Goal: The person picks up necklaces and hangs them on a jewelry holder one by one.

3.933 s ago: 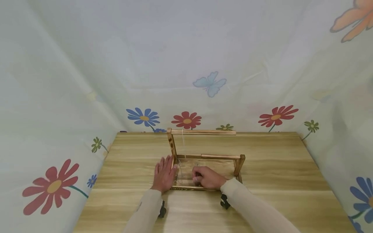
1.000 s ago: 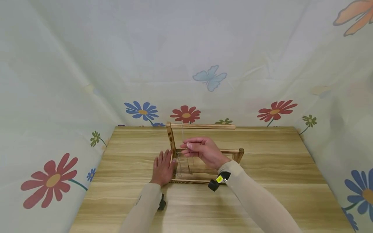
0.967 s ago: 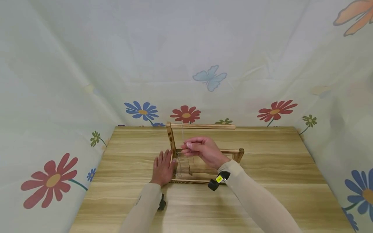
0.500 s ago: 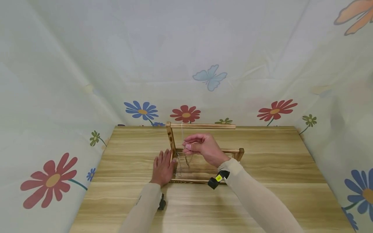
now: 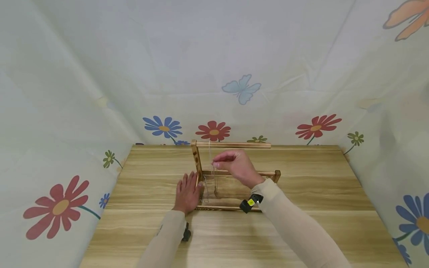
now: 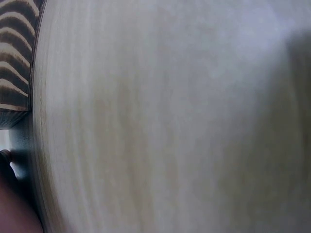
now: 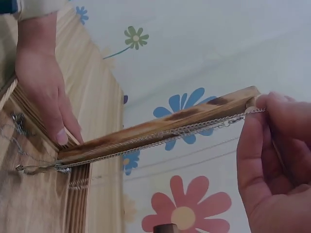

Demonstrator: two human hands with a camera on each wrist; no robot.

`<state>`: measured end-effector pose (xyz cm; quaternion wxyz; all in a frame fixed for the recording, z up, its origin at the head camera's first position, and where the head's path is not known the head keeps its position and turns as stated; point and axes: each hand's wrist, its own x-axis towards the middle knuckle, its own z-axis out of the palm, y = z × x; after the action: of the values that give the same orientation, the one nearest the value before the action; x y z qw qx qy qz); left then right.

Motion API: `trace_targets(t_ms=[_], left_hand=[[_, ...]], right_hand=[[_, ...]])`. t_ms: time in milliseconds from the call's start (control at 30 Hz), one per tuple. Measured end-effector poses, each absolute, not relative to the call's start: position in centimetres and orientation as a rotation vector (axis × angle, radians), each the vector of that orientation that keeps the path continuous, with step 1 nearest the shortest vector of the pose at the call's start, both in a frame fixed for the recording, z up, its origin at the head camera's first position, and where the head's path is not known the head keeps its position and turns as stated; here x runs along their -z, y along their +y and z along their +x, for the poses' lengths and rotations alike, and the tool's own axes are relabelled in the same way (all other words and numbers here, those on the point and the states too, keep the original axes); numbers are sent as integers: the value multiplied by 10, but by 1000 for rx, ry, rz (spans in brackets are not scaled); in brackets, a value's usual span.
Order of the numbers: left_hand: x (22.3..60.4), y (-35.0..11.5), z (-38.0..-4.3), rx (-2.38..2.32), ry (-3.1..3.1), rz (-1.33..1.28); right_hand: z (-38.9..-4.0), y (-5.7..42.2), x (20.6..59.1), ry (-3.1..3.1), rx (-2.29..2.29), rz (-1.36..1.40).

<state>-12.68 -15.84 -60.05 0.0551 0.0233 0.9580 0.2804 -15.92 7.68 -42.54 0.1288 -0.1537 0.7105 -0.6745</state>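
Observation:
My right hand (image 5: 236,167) pinches a thin silver chain necklace (image 7: 146,145) between thumb and index finger, just below the upper bar (image 5: 234,145) of a wooden jewelry stand. The necklace hangs down from the fingertips toward the stand's tray (image 5: 234,188), a small pendant at its low end. Another thin chain (image 5: 209,150) is looped over the upper bar near the post (image 5: 197,158). My left hand (image 5: 187,193) lies with straight fingers against the stand's left side. More chain (image 7: 19,141) lies in the tray's left end, near the left thumb.
A lower bar (image 5: 241,173) runs along the back of the tray to a short post (image 5: 276,176) on the right. The stand sits on a wood-grain table (image 5: 311,223). Behind it hangs a pale cloth (image 5: 187,67) printed with flowers.
From down in the tray, my right hand has risen with the necklace to just below the upper bar, lifting slightly more in the last half second. The left hand stays on the stand.

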Motion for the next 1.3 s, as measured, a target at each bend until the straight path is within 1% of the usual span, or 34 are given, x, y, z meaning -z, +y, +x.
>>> trace_targets(t_ms=[400, 1300], left_hand=[[605, -159, -129, -840, 2901, 55], [609, -159, -129, -868, 2915, 61]], right_hand=[[-162, 80, 426, 2210, 1990, -571], [-163, 102, 422, 2412, 2171, -569]])
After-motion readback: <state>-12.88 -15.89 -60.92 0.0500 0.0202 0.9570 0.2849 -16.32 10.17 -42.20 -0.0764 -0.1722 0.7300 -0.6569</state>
